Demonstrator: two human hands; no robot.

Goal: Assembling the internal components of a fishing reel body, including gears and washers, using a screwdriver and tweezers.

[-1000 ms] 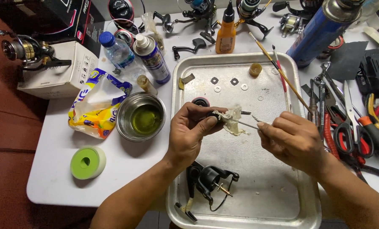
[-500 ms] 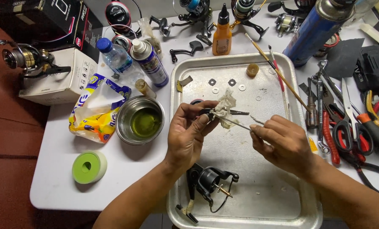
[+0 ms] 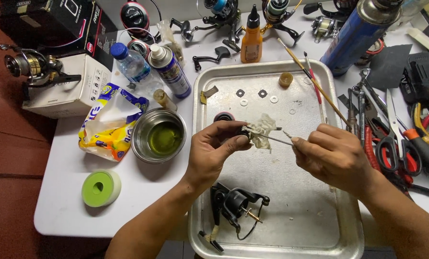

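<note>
the left hand [image 3: 214, 153] pinches a small black part [image 3: 241, 135] wrapped in a rag [image 3: 262, 130], over the middle of the tray [image 3: 349, 225]. the right hand [image 3: 334, 156] grips a thin pick [image 3: 272, 138] poking the rag. the pick could slip and jab a finger.

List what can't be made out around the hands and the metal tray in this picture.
- Small dark part in the left hand: head view, covered by the fingers and the crumpled tissue.
- Thin tool in the right hand: its tip is buried in the tissue.
- Metal tray: near rim cut off by the bottom edge.
- Washers on the tray: too small to tell apart.
</note>
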